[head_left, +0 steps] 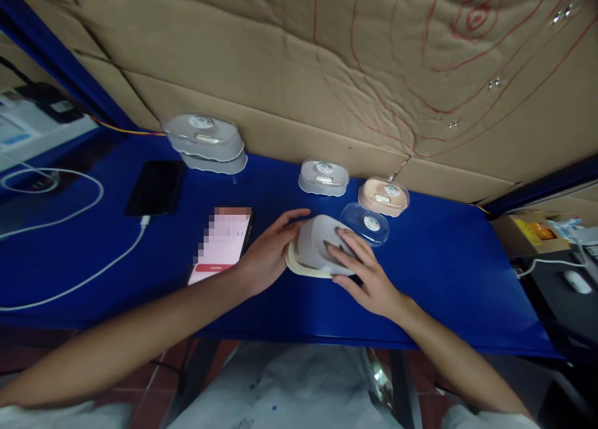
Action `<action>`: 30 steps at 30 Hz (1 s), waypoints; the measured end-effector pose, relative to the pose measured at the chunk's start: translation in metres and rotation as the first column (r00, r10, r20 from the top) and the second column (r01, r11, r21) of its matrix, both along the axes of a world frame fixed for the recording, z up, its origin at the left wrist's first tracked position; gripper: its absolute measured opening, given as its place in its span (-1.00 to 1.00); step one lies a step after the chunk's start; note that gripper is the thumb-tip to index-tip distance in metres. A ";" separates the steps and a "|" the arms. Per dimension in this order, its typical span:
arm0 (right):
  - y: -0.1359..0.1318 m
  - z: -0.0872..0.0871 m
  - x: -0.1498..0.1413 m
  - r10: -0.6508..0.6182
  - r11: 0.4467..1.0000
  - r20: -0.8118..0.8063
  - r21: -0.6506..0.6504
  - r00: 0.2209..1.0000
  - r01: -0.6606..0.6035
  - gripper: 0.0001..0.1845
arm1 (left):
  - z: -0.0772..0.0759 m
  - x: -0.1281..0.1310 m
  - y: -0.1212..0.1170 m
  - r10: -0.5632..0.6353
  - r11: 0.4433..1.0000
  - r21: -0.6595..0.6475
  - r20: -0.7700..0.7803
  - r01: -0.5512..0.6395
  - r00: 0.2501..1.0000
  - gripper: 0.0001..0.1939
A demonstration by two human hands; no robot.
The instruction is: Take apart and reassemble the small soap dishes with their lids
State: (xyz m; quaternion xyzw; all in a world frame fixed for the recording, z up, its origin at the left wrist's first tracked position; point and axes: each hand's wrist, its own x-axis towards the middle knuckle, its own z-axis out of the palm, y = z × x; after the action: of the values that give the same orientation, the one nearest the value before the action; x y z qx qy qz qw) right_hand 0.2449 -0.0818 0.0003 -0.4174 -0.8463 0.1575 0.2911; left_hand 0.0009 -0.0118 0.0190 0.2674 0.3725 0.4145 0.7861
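Observation:
Just above the blue table I hold a whitish oval plastic box point(311, 245) with a cream rim, tilted. My left hand point(268, 254) grips its left end, the thumb side along the upper edge. My right hand point(369, 276) lies over the top and right side of it, fingers bent against the surface. Behind my right hand rests a clear oval lid point(367, 226) with a round white sticker. Close by are a peach oval box point(374, 198) under a clear cover and a grey oval box point(322, 183), also covered.
Grey covered boxes point(205, 142) are stacked at the back left. A lit phone point(224, 236) lies left of my hands, near a dark phone point(155, 186) and white cable point(109, 282). Cardboard point(280, 61) walls the back. A carton point(532, 233) and white mouse point(578, 282) are at right.

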 end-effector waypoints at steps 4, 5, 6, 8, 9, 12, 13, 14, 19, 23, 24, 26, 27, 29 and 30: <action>0.004 -0.003 0.000 0.114 0.992 0.147 0.037 0.983 -0.120 -0.34 | -0.003 0.000 -0.001 -0.078 0.997 0.010 0.046 0.077 0.996 -0.66; 0.005 -0.004 0.001 0.122 0.990 0.171 0.052 0.978 -0.133 -0.35 | -0.003 0.000 -0.001 -0.103 0.995 0.021 0.046 0.102 0.994 -0.65; 0.006 -0.004 0.002 0.122 0.988 0.192 0.068 0.974 -0.137 -0.37 | -0.003 0.000 -0.002 -0.124 0.992 0.032 0.039 0.123 0.992 -0.64; 0.006 -0.005 0.003 0.109 0.985 0.240 0.103 0.965 -0.136 -0.39 | -0.003 0.000 -0.001 -0.149 0.988 0.046 0.022 0.148 0.989 -0.64; 0.006 -0.004 0.003 0.099 0.984 0.269 0.118 0.958 -0.135 -0.39 | -0.002 0.000 -0.001 -0.150 0.988 0.048 0.018 0.149 0.989 -0.65; 0.004 -0.003 0.000 0.063 0.981 0.352 0.150 0.934 -0.123 -0.38 | -0.002 0.000 0.000 -0.119 0.992 0.034 0.010 0.118 0.993 -0.69; 0.004 -0.003 -0.002 0.054 0.979 0.371 0.162 0.927 -0.122 -0.37 | -0.002 0.000 0.000 -0.108 0.994 0.028 0.003 0.108 0.994 -0.71; 0.003 -0.003 -0.003 0.048 0.976 0.382 0.178 0.923 -0.124 -0.37 | -0.003 0.000 0.001 -0.100 0.995 0.022 -0.004 0.100 0.995 -0.72; 0.001 -0.008 -0.007 0.044 0.963 0.346 0.235 0.937 -0.132 -0.40 | -0.007 0.001 0.003 -0.094 0.995 -0.019 -0.033 0.094 0.995 -0.72; 0.004 -0.008 -0.008 0.063 0.982 0.343 0.145 0.937 -0.119 -0.37 | -0.007 0.000 0.004 -0.122 0.992 0.010 -0.090 0.123 0.988 -0.68; 0.005 -0.007 -0.007 0.074 0.985 0.349 0.121 0.934 -0.123 -0.37 | -0.007 -0.001 0.004 -0.136 0.990 0.024 -0.113 0.140 0.984 -0.66; 0.005 -0.004 -0.005 0.092 0.987 0.356 0.088 0.930 -0.132 -0.41 | -0.006 -0.001 0.003 -0.162 0.982 0.062 -0.181 0.176 0.970 -0.62; 0.004 -0.002 -0.003 0.097 0.988 0.359 0.075 0.928 -0.132 -0.43 | -0.006 -0.002 0.002 -0.166 0.976 0.100 -0.236 0.194 0.957 -0.61; 0.000 0.001 0.001 0.097 0.992 0.374 0.042 0.923 -0.121 -0.45 | -0.007 -0.001 0.002 -0.136 0.947 0.221 -0.388 0.235 0.912 -0.59; -0.003 0.002 0.004 0.093 0.994 0.382 0.025 0.920 -0.111 -0.45 | -0.008 0.000 0.002 -0.107 0.921 0.287 -0.463 0.263 0.880 -0.58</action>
State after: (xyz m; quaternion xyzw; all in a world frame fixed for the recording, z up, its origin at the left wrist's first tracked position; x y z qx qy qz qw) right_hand 0.2491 -0.0849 0.0023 -0.3887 -0.9106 0.0692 0.1225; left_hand 0.0010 -0.0094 0.0113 0.5208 0.4343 0.3235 0.6599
